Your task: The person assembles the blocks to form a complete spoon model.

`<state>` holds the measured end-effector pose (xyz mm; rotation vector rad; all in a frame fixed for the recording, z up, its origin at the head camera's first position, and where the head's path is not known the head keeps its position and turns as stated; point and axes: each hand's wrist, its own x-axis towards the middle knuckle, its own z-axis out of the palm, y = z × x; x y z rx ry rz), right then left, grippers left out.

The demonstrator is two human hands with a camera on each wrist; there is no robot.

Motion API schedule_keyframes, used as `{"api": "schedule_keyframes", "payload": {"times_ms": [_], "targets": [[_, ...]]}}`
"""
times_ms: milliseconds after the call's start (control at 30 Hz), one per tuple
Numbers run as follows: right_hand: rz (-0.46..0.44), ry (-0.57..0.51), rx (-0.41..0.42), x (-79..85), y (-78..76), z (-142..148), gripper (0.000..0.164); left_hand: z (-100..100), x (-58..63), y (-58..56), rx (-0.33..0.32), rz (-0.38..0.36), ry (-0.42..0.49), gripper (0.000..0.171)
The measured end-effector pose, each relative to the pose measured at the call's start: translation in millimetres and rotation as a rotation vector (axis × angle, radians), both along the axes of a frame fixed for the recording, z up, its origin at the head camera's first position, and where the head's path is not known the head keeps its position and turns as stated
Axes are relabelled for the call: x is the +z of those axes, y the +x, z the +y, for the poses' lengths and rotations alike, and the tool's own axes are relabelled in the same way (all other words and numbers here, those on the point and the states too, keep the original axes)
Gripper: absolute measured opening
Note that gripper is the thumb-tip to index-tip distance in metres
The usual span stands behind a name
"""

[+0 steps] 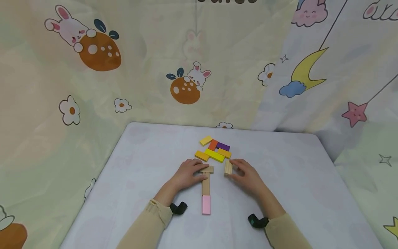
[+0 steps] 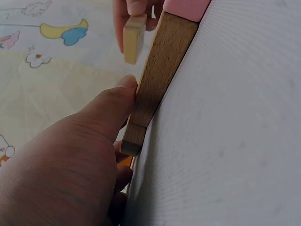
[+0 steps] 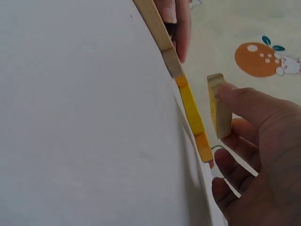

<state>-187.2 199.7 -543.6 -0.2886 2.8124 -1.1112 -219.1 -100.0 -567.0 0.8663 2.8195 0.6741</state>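
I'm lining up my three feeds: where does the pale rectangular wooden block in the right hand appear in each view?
Head: the pale rectangular wooden block, in the right hand, is just below and right of centre.
Left wrist: the block is near the top, slightly left of centre.
Right wrist: right of centre, about mid-height.
Shared landmark: the long tan wooden block beside the left hand.

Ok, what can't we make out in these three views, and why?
Head: part of the crosswise wooden block, covered by the left hand.
Head: top of the dark lettering, cut off by the upper edge.
Left wrist: rest of the pink block, cut off by the upper edge.
Right wrist: part of the held block, covered by the right hand.
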Motion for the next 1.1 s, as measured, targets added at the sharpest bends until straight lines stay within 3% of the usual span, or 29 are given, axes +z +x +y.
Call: {"api": "schedule_keyframes", "payload": {"times_ms": [533,833,967,1100], "targets": [[0.154,-0.148,0.392,-0.4,93.2,-43,0.056,2,3.1,2.4,-0.001,0.033,0.004,0.055],[0.268,-0.064,0.5,-5.9,120.9,-57,0.057,2,3.7,3.2,-0.006,0.047,0.013,0.054],[0.334,-0.022,0.544,-10.4,126.6,-60,0.059,2,3.6,2.9,-0.008,0.04,0.017,0.054],[0.345,0.009,0.554,-14.0,129.0,-61,0.059,2,3.2,2.2,-0.007,0.031,0.021,0.054]]}}
